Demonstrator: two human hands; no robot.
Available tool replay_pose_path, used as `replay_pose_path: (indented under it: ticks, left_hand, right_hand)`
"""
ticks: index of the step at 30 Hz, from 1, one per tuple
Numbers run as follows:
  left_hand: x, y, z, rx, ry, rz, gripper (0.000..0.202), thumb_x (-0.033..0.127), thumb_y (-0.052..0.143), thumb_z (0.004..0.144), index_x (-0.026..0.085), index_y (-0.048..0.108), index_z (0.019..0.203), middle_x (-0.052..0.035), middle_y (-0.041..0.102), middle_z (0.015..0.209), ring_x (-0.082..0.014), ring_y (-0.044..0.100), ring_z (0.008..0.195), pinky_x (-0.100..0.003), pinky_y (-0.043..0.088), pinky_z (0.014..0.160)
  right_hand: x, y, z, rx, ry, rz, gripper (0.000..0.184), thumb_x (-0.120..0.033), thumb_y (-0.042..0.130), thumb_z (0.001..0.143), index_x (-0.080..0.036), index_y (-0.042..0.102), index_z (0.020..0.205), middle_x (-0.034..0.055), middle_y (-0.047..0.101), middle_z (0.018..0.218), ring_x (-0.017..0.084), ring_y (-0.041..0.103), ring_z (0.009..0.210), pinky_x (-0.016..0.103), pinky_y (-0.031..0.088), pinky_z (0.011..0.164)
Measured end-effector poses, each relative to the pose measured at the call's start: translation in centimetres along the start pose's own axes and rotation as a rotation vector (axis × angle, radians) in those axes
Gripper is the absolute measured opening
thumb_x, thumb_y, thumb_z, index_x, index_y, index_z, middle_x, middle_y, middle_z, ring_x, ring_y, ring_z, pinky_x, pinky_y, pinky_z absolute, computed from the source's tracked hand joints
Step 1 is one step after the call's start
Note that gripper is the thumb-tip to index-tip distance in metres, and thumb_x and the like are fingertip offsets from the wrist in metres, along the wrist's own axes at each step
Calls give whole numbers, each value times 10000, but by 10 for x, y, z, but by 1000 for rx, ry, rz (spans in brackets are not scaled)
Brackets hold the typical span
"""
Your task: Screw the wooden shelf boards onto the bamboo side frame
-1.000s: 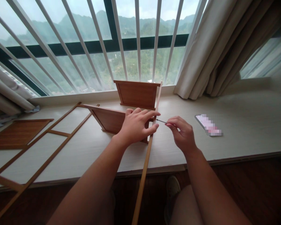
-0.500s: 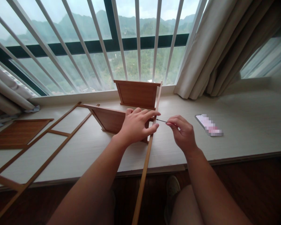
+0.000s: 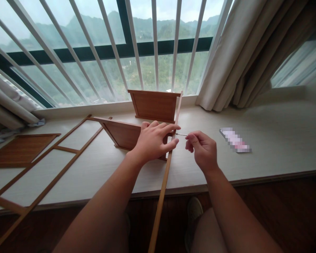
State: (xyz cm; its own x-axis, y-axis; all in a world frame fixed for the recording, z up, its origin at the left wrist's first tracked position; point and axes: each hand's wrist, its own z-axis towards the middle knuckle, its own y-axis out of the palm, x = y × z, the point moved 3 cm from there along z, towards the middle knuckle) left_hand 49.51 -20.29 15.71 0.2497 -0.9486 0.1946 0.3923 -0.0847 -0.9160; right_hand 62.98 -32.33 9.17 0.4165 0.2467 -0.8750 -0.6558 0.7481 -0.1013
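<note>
My left hand [image 3: 154, 142] is wrapped over the right end of a brown wooden panel [image 3: 126, 135], its thumb and forefinger reaching across a long wooden post [image 3: 163, 188]. Pinched in my right hand [image 3: 204, 149] is a thin metal hex key [image 3: 183, 135]; its held end is hidden by the fingers. The key's tip meets the post's right face, between my left thumb and forefinger. Farther back, a second wooden panel [image 3: 155, 107] stands against the same post. The post slants from near the window down past the ledge's front edge.
A ladder-like wooden frame [image 3: 54, 147] lies at the left, partly overhanging the pale ledge [image 3: 195, 168]. Beside it rests another wooden panel [image 3: 23, 149]. A phone [image 3: 235, 140] lies on the right. The barred window and curtain [image 3: 226, 56] bound the back.
My right hand has turned about the hex key, its fingers now curled lower and the wrist slightly farther left. The left hand, panels and post stay put.
</note>
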Motion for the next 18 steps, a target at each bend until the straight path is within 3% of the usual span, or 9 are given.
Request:
replay_pose_path:
  ticks: [3,6,13,18]
  left_hand:
    - [0,0,0,0,0,0,394,525,475,922,393,581,1278,46,692,1186,-233,539,1016,-404,280,853]
    - [0,-1,0,-8,-2,-3,401,529,475,919,395,580,1282,41,694,1180,-235,539,1011,-405,281,858]
    - [1,-1,0,-13,-11,-10,402,524,469,921,388,585,1281,29,696,1170,-237,535,1022,-402,284,868]
    - [0,-1,0,-11,-6,-7,402,525,469,922,385,585,1280,27,692,1186,-240,537,1034,-402,282,865]
  right_hand:
    - [2,9,-2,-7,172,239,305,-438,565,955,-187,611,788,-25,549,484,117,457,395,238,334,383]
    - [-1,11,-3,24,200,226,338,-452,587,938,-180,602,738,-40,498,430,95,405,351,217,287,360]
    - [-1,-1,-1,167,83,103,332,-466,590,939,-188,607,759,-49,465,458,95,402,389,219,292,393]
    - [10,-6,1,82,-55,23,245,-418,623,929,-196,649,829,-2,596,661,127,513,558,250,402,502]
